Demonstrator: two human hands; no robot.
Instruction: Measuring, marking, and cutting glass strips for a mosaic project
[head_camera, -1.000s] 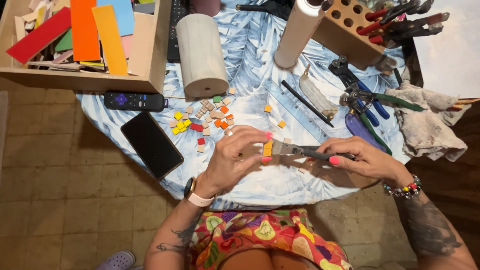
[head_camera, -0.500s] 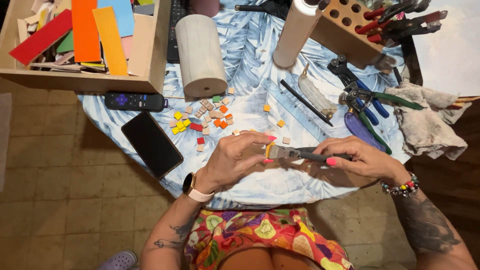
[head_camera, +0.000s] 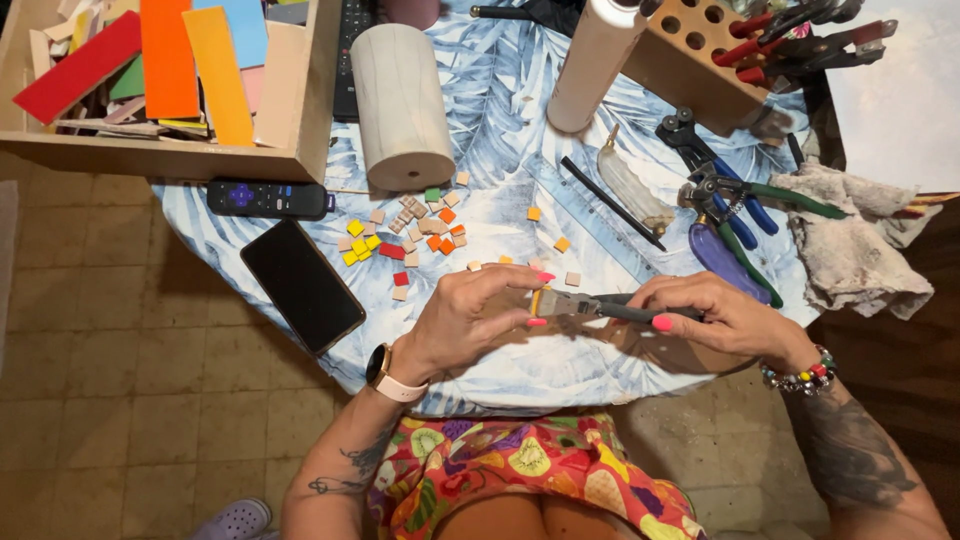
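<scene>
We pinch a small orange tile (head_camera: 537, 301) in our left hand (head_camera: 470, 320); our right hand (head_camera: 725, 318) squeezes nippers (head_camera: 600, 307) on it. Loose tiles (head_camera: 405, 230) lie beyond, a phone (head_camera: 301, 285) to the left.

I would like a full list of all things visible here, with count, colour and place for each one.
nipper tool: one, grey, held in both hands above the table edge
small tile pieces: many, yellow, orange, red, green, beige, scattered mid-table
tablecloth: one, blue and white leaf print, on the table
phone: one, black, left table edge
remote control: one, black, beside the wooden box
wooden box: one, holds coloured strips, upper left
pale cylinder: one, beige, upright, centre
white tube: one, upper centre
tool block: one, wooden with holes, upper right
pliers: several, blue and green handles, right
rag: one, grey, right
left hand: at the tool's head
right hand: on the handles
</scene>
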